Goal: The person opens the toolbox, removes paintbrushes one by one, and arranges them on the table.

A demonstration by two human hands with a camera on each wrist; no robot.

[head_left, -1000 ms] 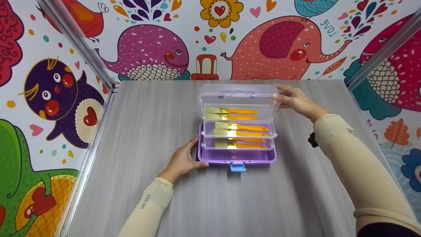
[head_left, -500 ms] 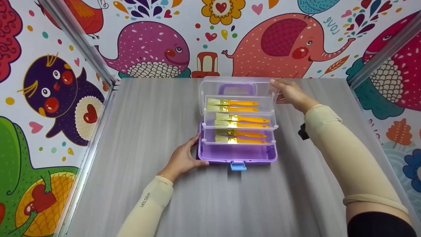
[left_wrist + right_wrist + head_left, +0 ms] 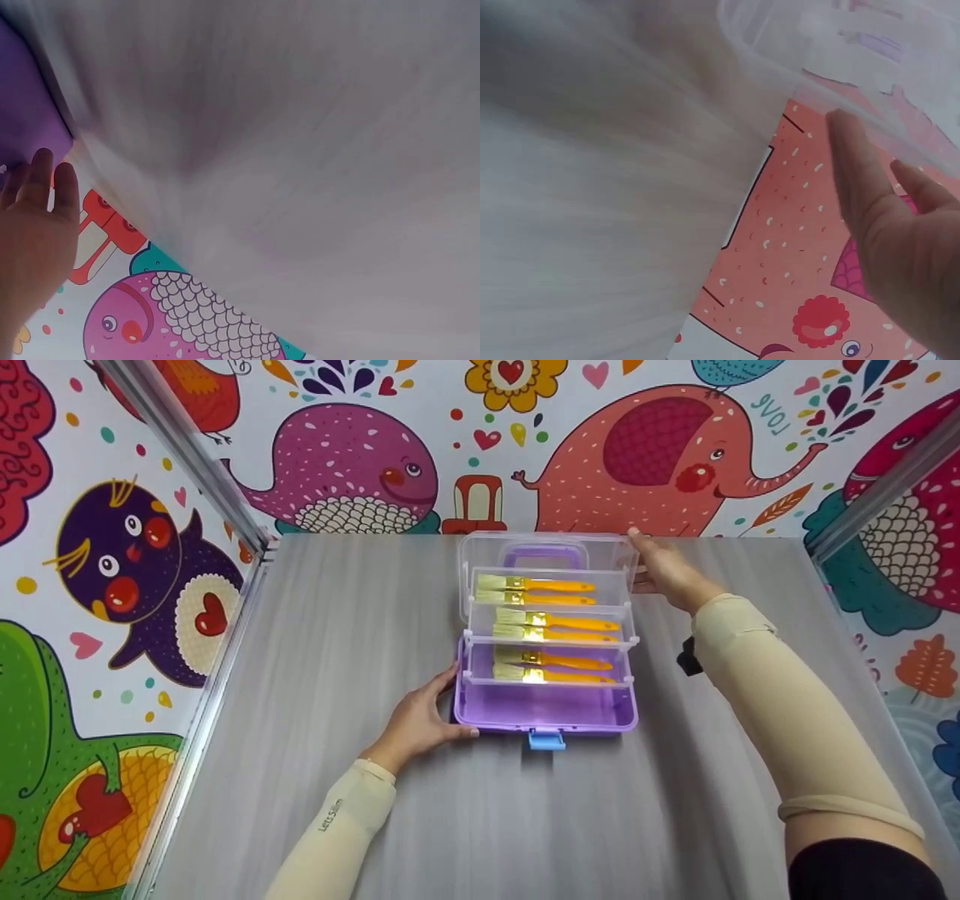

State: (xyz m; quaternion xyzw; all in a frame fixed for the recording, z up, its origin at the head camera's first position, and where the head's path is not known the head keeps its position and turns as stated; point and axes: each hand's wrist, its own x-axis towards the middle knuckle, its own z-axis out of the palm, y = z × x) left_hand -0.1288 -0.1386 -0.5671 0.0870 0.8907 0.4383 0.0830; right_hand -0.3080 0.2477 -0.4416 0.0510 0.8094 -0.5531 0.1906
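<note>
A purple storage box [image 3: 546, 706] stands with its transparent lid [image 3: 480, 551] tipped back and its tiered clear trays [image 3: 551, 645] fanned out. Paintbrushes with orange handles [image 3: 566, 661] lie in pairs across the tiers. My left hand [image 3: 415, 726] holds the box's front left corner, thumb along the front and fingers along the side. In the left wrist view, those fingers [image 3: 37, 176] lie against the purple wall. At the lid's right edge is my right hand [image 3: 670, 572], its fingers [image 3: 849, 150] extended beside the clear plastic in the right wrist view.
The box stands on a grey wood-grain table [image 3: 337, 622]. A blue latch [image 3: 547, 740] hangs at its front, and a purple handle [image 3: 546, 556] shows through the lid. Cartoon-printed walls [image 3: 352, 472] with metal corner posts [image 3: 180, 450] rise around the table.
The lid has swung farther back and the trays have lifted rearward, exposing more of the base. My right hand followed the lid back and its fingers have straightened. The left hand has stayed put.
</note>
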